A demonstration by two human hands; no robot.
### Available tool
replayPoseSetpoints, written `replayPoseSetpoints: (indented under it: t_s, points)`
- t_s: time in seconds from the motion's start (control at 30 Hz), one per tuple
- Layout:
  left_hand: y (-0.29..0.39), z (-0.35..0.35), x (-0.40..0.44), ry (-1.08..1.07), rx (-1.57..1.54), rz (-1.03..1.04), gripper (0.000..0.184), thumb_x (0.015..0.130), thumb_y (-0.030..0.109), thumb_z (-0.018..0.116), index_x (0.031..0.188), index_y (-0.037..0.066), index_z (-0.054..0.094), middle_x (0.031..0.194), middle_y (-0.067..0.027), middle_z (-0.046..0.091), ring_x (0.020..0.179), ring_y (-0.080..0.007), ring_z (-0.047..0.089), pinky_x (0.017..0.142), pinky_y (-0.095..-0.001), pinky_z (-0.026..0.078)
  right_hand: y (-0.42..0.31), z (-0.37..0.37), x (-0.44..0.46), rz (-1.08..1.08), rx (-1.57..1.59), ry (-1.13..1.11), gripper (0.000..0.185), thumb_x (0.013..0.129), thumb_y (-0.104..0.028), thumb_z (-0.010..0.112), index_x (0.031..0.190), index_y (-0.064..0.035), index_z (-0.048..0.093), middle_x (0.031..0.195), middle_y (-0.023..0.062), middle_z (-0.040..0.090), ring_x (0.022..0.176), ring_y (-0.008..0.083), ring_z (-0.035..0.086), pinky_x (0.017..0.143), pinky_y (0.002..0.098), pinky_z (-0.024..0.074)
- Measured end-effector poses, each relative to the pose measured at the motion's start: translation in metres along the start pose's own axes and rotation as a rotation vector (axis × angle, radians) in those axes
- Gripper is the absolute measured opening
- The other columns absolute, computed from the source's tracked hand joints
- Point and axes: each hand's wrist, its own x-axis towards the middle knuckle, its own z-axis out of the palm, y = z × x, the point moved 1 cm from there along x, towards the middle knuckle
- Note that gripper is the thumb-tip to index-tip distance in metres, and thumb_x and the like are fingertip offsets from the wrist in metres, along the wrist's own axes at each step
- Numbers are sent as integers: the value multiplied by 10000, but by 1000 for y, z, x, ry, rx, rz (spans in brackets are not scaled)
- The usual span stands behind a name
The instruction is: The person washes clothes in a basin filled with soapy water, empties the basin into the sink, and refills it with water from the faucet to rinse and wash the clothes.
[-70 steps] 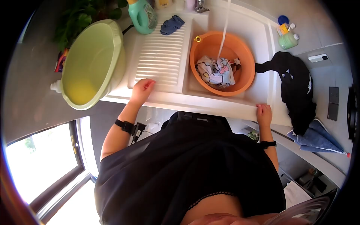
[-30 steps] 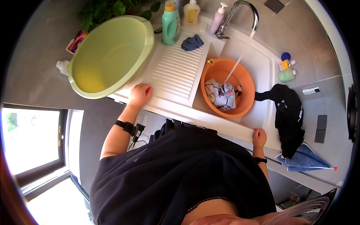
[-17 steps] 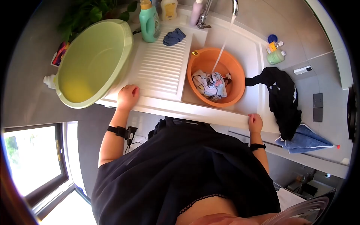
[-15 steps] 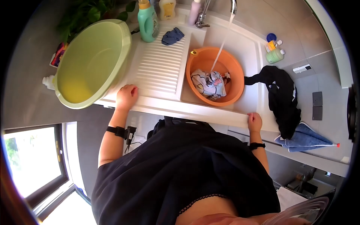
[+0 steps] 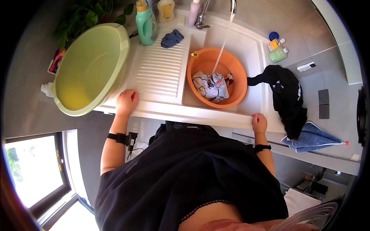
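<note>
My left hand (image 5: 127, 102) rests curled in a loose fist on the front rim of the white sink (image 5: 162, 109), beside the ribbed drainboard. Also closed, my right hand (image 5: 259, 122) lies on the same rim farther right; no object shows in either hand. Between them, an orange basin (image 5: 239, 86) stands in the sink bowl. Inside it is a bunched, light patterned cloth (image 5: 210, 85). A stream of water falls onto the cloth from the running faucet (image 5: 233, 7).
A large green tub (image 5: 92, 57) leans at the left. A detergent bottle (image 5: 146, 29) and a dark blue cloth (image 5: 172, 38) are on the drainboard. To the right lie a black garment (image 5: 287, 102) and a folded blue cloth (image 5: 314, 138). Small bottles (image 5: 278, 54) line the back wall.
The view has shifted slightly, so sink and basin appear a little farther left. Both hands stay on the rim, and the water keeps running.
</note>
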Motion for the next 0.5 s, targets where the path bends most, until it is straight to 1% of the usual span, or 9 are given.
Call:
replayPoseSetpoints:
  t_s: [0.1, 0.2, 0.5]
  points:
    - [-1, 0, 1, -8, 1, 0, 113, 827, 162, 614, 845, 56, 650, 776, -109, 626, 692, -284, 598, 636, -374, 483, 1, 1, 0, -2, -6, 4, 211, 865, -149, 518, 746, -64, 671, 789, 116, 644, 779, 301, 605, 715, 384, 481]
    - [-1, 2, 1, 1, -21, -23, 86, 807, 151, 603, 807, 74, 639, 765, -94, 625, 706, -295, 599, 647, -396, 482, 1, 1, 0, -9, -14, 10, 212, 866, -149, 517, 746, -63, 670, 789, 116, 643, 778, 300, 605, 714, 383, 481]
    - [3, -3, 0, -24, -39, -61, 101, 816, 159, 600, 816, 67, 640, 774, -98, 628, 712, -293, 593, 656, -388, 483, 0, 0, 0, -10, -8, 6, 209, 863, -146, 516, 742, -61, 664, 770, 119, 634, 758, 306, 601, 691, 386, 478]
